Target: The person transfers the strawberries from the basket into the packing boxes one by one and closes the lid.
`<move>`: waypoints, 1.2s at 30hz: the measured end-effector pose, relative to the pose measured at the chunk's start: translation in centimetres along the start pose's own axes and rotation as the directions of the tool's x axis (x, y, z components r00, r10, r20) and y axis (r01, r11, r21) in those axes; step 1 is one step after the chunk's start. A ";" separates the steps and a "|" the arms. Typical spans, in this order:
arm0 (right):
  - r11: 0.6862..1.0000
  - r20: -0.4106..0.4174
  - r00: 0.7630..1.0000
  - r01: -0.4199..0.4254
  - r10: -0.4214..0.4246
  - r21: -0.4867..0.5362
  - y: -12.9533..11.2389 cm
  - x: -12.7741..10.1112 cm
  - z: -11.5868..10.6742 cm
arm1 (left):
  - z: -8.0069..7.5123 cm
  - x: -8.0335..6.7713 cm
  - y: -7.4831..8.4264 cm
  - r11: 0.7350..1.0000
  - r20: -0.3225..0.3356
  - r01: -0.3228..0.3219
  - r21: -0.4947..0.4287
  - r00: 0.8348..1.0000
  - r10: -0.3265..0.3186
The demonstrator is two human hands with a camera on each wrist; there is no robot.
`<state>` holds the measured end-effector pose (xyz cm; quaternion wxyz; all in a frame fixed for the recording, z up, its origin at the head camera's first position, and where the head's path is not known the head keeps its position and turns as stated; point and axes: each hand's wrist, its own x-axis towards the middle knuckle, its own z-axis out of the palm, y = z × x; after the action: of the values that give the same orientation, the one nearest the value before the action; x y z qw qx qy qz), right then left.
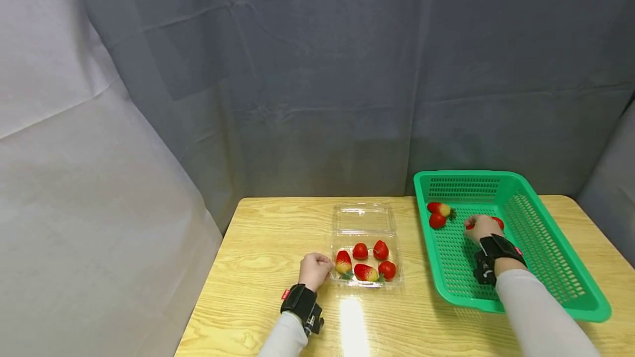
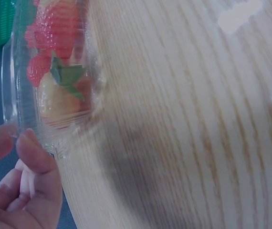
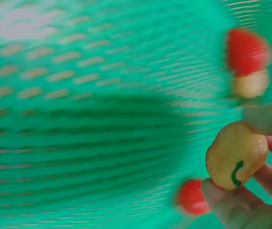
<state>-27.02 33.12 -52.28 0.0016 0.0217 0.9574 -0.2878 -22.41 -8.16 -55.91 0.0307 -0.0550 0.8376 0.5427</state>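
My left hand [image 1: 315,270] pinches the left rim of a clear plastic clamshell container [image 2: 13,90] between thumb and forefinger. The container stands with its lid [image 1: 364,217] folded back, and several red strawberries [image 1: 366,272] lie inside, some with pale ends and green leaves. Over the green basket [image 1: 428,236], my right hand [image 1: 482,228] holds a strawberry [image 3: 236,155] between thumb and fingers, its pale yellow end and small green stem towards the wrist camera. Other strawberries [image 3: 248,52] lie on the basket floor around it, blurred in the right wrist view.
The wooden table [image 1: 268,236] carries the container at the middle and the basket at the right. Two strawberries [image 1: 439,215] lie at the basket's left side. Grey cloth [image 1: 317,81] hangs behind the table, and pale cloth [image 1: 89,208] hangs at the left.
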 end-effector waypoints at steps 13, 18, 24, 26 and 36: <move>0.868 -0.255 0.851 0.491 -0.459 0.075 -16.2 0.1 -2.8 | 0.1 0.2 -0.1 1.000 0.001 0.000 -0.007 1.000 0.000; 0.786 -0.159 0.787 0.612 -0.596 0.088 -19.6 -0.7 1.2 | 0.1 0.3 0.0 1.000 -0.004 -0.004 -0.002 1.000 0.004; 0.755 0.075 0.754 0.640 -0.653 0.141 -20.1 -1.4 7.5 | 0.2 0.4 0.0 1.000 -0.005 -0.010 0.005 1.000 0.010; 0.772 0.152 0.757 0.617 -0.635 0.153 -19.8 -1.6 9.3 | 0.2 0.4 -0.1 1.000 -0.007 -0.010 0.006 1.000 0.010; 0.800 0.307 0.749 0.595 -0.587 0.076 -19.3 -1.8 12.8 | 0.1 0.6 0.0 1.000 -0.006 0.002 -0.012 1.000 -0.002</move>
<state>-26.11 9.92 -52.32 0.0639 -0.3283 0.9057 -0.2605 -22.99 -8.15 -56.00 0.0283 -0.0577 0.8344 0.5474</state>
